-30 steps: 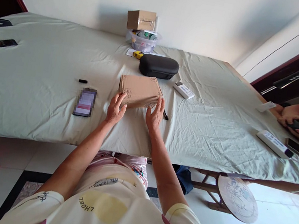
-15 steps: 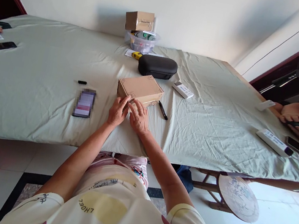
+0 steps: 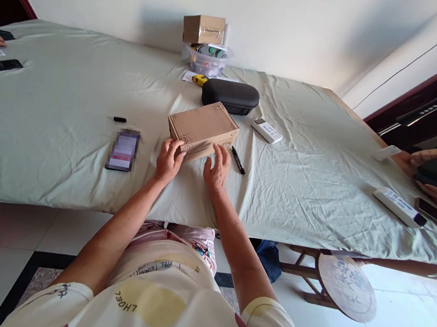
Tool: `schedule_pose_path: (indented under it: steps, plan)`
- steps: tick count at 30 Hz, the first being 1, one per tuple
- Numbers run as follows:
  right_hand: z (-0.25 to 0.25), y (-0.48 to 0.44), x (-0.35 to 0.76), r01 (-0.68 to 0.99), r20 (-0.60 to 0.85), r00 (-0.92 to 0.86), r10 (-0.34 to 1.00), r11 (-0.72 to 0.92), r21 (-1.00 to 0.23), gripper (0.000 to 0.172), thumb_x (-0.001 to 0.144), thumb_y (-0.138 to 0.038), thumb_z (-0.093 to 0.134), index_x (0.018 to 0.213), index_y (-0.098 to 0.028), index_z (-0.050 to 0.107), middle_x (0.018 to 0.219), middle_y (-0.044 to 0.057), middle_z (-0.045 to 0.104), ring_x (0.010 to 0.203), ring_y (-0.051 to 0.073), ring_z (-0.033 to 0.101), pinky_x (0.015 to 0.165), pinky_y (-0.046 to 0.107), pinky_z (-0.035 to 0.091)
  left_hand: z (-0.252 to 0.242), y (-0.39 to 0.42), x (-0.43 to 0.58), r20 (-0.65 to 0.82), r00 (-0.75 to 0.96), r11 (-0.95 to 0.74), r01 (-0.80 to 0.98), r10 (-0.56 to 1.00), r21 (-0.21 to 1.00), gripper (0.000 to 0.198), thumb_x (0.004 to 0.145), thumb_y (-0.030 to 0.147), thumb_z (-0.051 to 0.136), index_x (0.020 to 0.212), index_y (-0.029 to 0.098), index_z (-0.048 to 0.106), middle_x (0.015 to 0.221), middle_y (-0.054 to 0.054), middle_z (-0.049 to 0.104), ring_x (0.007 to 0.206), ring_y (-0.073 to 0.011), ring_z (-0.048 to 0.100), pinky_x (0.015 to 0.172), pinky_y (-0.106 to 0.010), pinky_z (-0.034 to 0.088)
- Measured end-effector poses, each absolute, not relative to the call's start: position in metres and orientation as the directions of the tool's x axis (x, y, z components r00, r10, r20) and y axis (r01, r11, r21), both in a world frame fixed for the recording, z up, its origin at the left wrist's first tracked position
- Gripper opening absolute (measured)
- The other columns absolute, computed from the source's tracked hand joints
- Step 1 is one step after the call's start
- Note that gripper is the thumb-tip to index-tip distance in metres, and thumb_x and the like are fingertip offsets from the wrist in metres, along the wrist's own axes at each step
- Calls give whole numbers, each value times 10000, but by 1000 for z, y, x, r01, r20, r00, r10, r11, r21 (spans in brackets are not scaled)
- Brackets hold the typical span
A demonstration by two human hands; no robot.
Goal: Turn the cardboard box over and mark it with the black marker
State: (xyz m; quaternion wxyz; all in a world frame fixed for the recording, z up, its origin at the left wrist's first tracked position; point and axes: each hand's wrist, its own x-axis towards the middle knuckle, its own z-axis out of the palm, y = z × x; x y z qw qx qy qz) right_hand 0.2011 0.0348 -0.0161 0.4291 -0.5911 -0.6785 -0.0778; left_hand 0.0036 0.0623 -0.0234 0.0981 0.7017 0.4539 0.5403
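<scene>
Left hand point(image 3: 168, 161) at cardboard box point(image 3: 204, 121) corner

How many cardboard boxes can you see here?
2: the nearer box at the person's left hand and right hand, and the farther box, seemingly atop the plastic tub near the wall. Others could be hidden.

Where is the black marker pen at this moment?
In the head view, the black marker pen lies right of centre on the pale green tablecloth, by the cardboard box's near right corner, right of the right hand.
</scene>
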Motion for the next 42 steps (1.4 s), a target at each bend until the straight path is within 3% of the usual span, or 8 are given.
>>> schedule_pose_path:
  steps: [5, 10, 13, 17, 21, 25, 32, 42]
  plan:
    - [-33, 51, 230, 809, 674, 333, 660, 167, -564, 616, 973, -273, 437, 1585, -197, 441, 1498, 204, 569, 1363, 289, 592, 1067, 539, 570, -25, 68, -4, 706, -61, -580, 522, 706, 625, 378, 1086, 455, 444, 1301, 206, 630, 1234, -154, 659, 1175, -254, 673, 1003, -370, 570]
    - [-47, 59, 240, 710, 514, 372, 773, 120, -694, 527, 885, -230, 446, 1391, -160, 575, 1208, 168, 743, 1008, 231, 703, 927, 440, 604, -25, 72, -9, 687, -110, -549, 517, 719, 657, 390, 1079, 427, 443, 1359, 203, 598, 1248, -158, 686, 1164, -262, 685, 1067, -411, 542]
    - [-46, 55, 235, 756, 464, 357, 811, 41, -653, 462, 878, -239, 473, 1316, -166, 601, 1160, 165, 763, 1015, 251, 695, 955, 460, 573, -30, 74, -9, 614, -165, -449, 542, 772, 710, 460, 1049, 465, 494, 1400, 175, 556, 1239, -172, 706, 1123, -275, 706, 1028, -426, 561]
    - [-42, 48, 231, 831, 392, 357, 848, -98, -547, 354, 881, -289, 531, 1188, -150, 638, 1097, 198, 760, 1040, 319, 679, 987, 542, 525, -38, 78, -10, 510, -176, -290, 648, 842, 704, 385, 1011, 511, 538, 1135, 161, 640, 1090, -207, 741, 1106, -351, 714, 1028, -511, 545]
    - [-43, 47, 233, 823, 448, 339, 827, -30, -568, 303, 892, -337, 530, 1119, -179, 655, 1004, 160, 773, 966, 290, 664, 932, 487, 539, -40, 79, -12, 488, -134, -272, 690, 863, 671, 326, 971, 468, 599, 1088, 169, 654, 1082, -211, 748, 1085, -362, 724, 994, -508, 551]
    - [-38, 47, 236, 749, 498, 405, 767, 34, -662, 419, 965, -414, 474, 1290, -184, 604, 987, 105, 769, 910, 252, 686, 897, 444, 554, -34, 77, -14, 555, -127, -364, 633, 822, 683, 369, 963, 461, 618, 1177, 163, 657, 1049, -172, 742, 1023, -312, 723, 966, -455, 563]
    - [-13, 30, 233, 664, 711, 460, 531, 326, -673, 516, 1055, -477, 385, 1455, -183, 527, 971, 75, 675, 907, 216, 684, 914, 430, 566, -20, 65, -13, 733, -178, -552, 549, 657, 628, 582, 1030, 667, 439, 1300, 183, 613, 1166, -161, 699, 1073, -268, 683, 990, -429, 534]
    - [-2, 24, 226, 779, 810, 304, 501, 359, -514, 384, 1031, -578, 486, 1143, -238, 624, 993, 79, 631, 924, 240, 633, 894, 465, 558, -13, 59, -2, 761, -245, -537, 581, 601, 611, 639, 981, 775, 484, 1253, 201, 555, 1156, -140, 641, 1067, -265, 664, 914, -410, 546]
